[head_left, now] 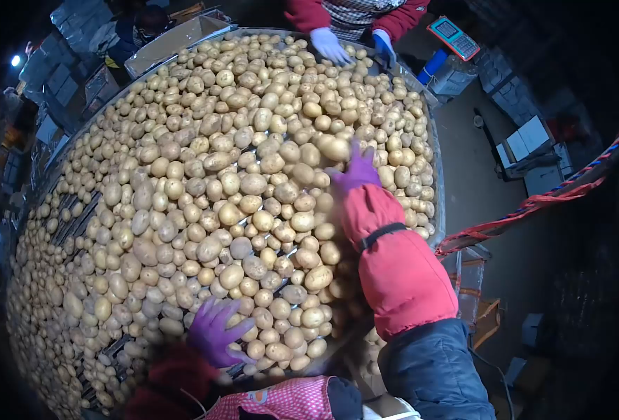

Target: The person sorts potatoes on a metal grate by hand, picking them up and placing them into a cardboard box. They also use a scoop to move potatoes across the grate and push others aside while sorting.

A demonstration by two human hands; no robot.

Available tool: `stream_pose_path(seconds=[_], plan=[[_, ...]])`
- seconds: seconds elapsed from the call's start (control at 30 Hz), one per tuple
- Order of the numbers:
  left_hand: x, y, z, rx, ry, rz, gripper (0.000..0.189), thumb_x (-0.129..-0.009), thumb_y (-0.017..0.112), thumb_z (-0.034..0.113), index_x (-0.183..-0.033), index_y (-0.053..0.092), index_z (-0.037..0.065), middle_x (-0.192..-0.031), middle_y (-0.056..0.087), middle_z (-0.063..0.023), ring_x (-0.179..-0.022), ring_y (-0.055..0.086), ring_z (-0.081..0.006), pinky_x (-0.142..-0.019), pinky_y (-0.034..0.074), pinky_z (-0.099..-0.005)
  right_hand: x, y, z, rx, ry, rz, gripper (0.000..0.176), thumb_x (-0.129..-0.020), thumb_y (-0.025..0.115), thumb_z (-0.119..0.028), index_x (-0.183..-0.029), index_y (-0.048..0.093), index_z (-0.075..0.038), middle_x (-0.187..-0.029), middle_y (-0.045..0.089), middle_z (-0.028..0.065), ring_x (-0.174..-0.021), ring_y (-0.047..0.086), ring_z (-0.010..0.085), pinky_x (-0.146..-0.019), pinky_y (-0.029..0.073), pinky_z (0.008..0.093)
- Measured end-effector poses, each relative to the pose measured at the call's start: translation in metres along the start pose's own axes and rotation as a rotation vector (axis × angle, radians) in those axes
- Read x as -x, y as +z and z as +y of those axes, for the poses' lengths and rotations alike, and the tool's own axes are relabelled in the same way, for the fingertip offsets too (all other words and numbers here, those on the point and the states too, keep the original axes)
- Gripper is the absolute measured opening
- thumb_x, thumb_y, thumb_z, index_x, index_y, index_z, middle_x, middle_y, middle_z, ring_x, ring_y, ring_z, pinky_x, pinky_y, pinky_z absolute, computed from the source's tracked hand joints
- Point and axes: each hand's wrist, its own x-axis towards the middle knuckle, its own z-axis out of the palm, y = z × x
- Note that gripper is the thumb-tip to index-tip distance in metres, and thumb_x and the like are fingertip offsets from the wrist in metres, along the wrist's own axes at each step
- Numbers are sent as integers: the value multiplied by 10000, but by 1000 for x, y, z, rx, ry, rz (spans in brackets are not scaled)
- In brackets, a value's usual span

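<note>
Potatoes point(253, 183) cover a wide slatted table in a thick layer. My left hand point(218, 332), in a purple glove, lies on the potatoes near the front edge with its fingers spread and nothing held. Farther forward and to the right, my right hand point(358, 168), also in a purple glove, reaches over the pile, its fingers apart. A larger potato point(334, 148), slightly blurred, is just left of its fingertips. A red sleeve cover with a black strap is on my right forearm.
A co-worker's gloved hands point(330, 46) are at the table's far edge. A digital scale display point(454, 38) stands beyond the right corner. Red twisted cords point(533, 203) hang at the right. Cartons point(526, 140) sit on the floor, and an open box point(176, 43) lies behind the far left edge.
</note>
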Motion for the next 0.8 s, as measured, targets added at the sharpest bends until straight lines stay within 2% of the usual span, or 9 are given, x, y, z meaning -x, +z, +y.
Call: stream_pose_path(seconds=[0.07, 0.2, 0.4, 0.5, 0.53, 0.6, 0.63, 0.7, 0.8], plan=[[-1, 2, 3, -2, -14, 114, 712, -689, 695, 712, -1175, 665, 193, -1277, 574, -162, -1099, 584, -367, -981, 405, -594, -28, 4, -26, 113, 135, -110, 1043, -763, 784, -419, -1567, 130, -305, -1575, 86, 332, -1382, 325, 523, -1094, 388, 535], [-7, 1, 1, 65, -5, 17, 739, -658, 739, 696, -1200, 649, 202, -1264, 568, -166, -1096, 573, -375, -981, 395, -605, -97, 35, -23, 192, 126, -69, 1019, -763, 757, -476, -1561, 148, -306, -1562, 94, 355, -1398, 312, 510, -1105, 362, 558], [10, 6, -5, -61, -6, 16, 740, -674, 723, 684, -1264, 627, 249, -1313, 537, -137, -1137, 553, -369, -974, 407, -605, -71, 43, -78, -111, -215, -32, 830, -795, 729, -394, -1511, 315, -329, -1602, 50, 275, -1401, 315, 492, -1121, 366, 515], [8, -5, 5, -86, -47, -100, 749, -678, 718, 687, -1282, 610, 257, -1330, 520, -138, -1153, 544, -371, -981, 404, -610, -16, 39, -75, -138, -509, 194, 696, -816, 692, -292, -1455, 419, -244, -1520, 283, 260, -1365, 355, 497, -1114, 378, 506], [5, -9, 7, -77, -56, -115, 748, -679, 719, 685, -1282, 609, 257, -1329, 520, -138, -1154, 544, -371, -982, 404, -610, 8, 32, -64, -81, -783, 277, 657, -798, 693, -279, -1408, 461, -198, -1478, 337, 255, -1331, 390, 493, -1091, 392, 515], [3, -12, 6, -55, -55, -99, 742, -679, 723, 680, -1276, 610, 255, -1321, 524, -136, -1152, 547, -368, -985, 404, -609, 58, 1, -43, -101, -1087, 155, 586, -768, 692, -257, -1315, 527, -126, -1411, 421, 234, -1259, 454, 473, -1029, 423, 527], [4, -10, 4, -39, -46, -71, 738, -678, 726, 677, -1271, 613, 252, -1313, 529, -135, -1150, 549, -367, -986, 405, -607, 82, -14, -35, -181, -1107, -54, 553, -756, 691, -249, -1270, 551, -101, -1386, 450, 218, -1222, 483, 457, -990, 439, 529], [7, -4, 1, -38, -29, -26, 725, -687, 712, 689, -1245, 625, 234, -1301, 543, -143, -1143, 559, -371, -991, 403, -604, 120, -30, -7, -27, -1250, -130, 558, -756, 690, -274, -1290, 562, -172, -1366, 470, 173, -1182, 501, 410, -934, 438, 546], [7, 0, 3, -67, -34, -19, 714, -715, 678, 716, -1217, 641, 210, -1297, 560, -155, -1125, 577, -379, -999, 402, -592, 147, -14, 41, 206, -1137, -157, 579, -725, 698, -294, -1290, 573, -259, -1369, 476, 145, -1217, 477, 401, -932, 428, 569]])
